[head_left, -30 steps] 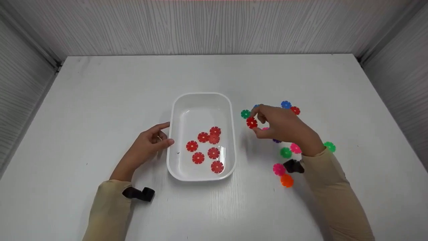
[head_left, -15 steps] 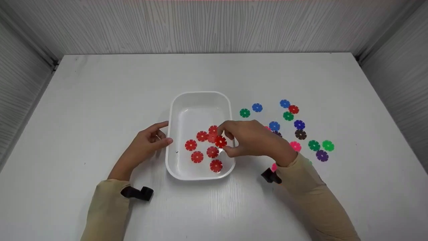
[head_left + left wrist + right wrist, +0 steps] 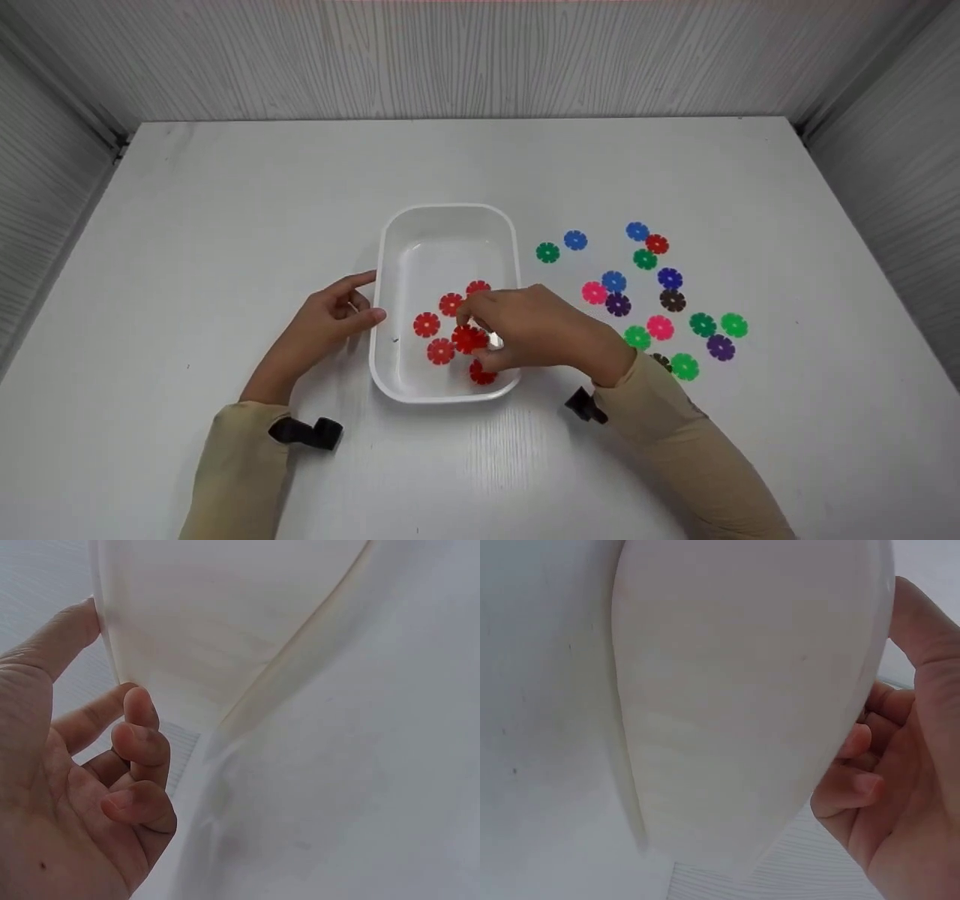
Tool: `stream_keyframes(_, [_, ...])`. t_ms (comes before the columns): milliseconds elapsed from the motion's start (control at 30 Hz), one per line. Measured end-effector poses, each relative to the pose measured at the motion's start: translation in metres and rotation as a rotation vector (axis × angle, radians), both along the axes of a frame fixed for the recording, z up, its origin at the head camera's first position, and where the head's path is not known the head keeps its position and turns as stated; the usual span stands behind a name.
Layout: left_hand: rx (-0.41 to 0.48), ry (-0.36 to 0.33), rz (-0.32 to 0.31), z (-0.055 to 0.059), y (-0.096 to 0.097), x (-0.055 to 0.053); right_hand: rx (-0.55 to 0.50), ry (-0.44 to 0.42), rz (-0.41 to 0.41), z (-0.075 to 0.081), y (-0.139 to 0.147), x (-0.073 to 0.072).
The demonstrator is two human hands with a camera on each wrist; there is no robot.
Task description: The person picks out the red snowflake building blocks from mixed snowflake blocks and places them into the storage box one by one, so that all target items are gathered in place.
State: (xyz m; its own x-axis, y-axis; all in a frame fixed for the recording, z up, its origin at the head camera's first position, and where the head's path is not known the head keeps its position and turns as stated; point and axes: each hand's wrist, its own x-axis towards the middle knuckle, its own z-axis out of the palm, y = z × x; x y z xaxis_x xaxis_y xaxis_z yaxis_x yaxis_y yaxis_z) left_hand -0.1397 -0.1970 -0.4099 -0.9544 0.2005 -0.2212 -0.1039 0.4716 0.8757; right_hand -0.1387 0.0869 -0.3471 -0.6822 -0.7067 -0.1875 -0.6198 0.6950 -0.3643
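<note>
My left hand (image 3: 328, 322) holds the left rim of a white plastic tray (image 3: 385, 240), thumb on the rim and index finger against the outer wall. The left wrist view shows its other fingers curled below the rim. My right hand (image 3: 536, 328) reaches over the tray's right rim. Thumb and index finger pinch a red snowflake disc (image 3: 469, 339) low inside the tray, overlapping another disc. Several other red discs (image 3: 427, 325) lie on the tray floor, some partly hidden by this hand. In the right wrist view the tray wall hides the fingertips and the disc.
Right of the tray, loose discs lie scattered on the white table (image 3: 262, 187): blue (image 3: 576, 240), green (image 3: 547, 253), pink (image 3: 660, 328), purple (image 3: 721, 347), brown (image 3: 673, 301) and one red (image 3: 657, 244). Pale wood-grain panels (image 3: 465, 60) stand behind and at both sides.
My right hand has carried the red disc from among the loose discs leftward over the rim, then down into the tray. The left hand has stayed at the left rim.
</note>
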Motion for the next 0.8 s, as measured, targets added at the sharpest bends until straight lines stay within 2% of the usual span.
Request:
stream_keyframes(133, [-0.007,0.0,-0.003,0.0,0.0,0.0,-0.07,-0.058,0.024,-0.002,-0.001,0.0])
stream_keyframes(200, [-0.008,0.003,-0.008,0.0,-0.001,0.0,-0.118,-0.061,0.04,-0.004,0.0,-0.001])
stream_keyframes(333, [-0.008,0.009,-0.01,0.0,-0.001,0.001,-0.192,0.01,0.065,-0.007,0.006,-0.005])
stream_keyframes(467, [-0.011,0.01,-0.009,-0.001,-0.002,0.001,-0.241,0.059,0.053,-0.009,0.017,-0.011])
stream_keyframes(600, [-0.015,0.008,-0.004,0.0,-0.002,0.001,-0.29,0.071,0.001,-0.007,0.033,-0.018])
stream_keyframes(800, [-0.013,0.007,-0.003,0.0,0.0,0.0,-0.338,0.045,-0.126,-0.007,0.064,-0.03])
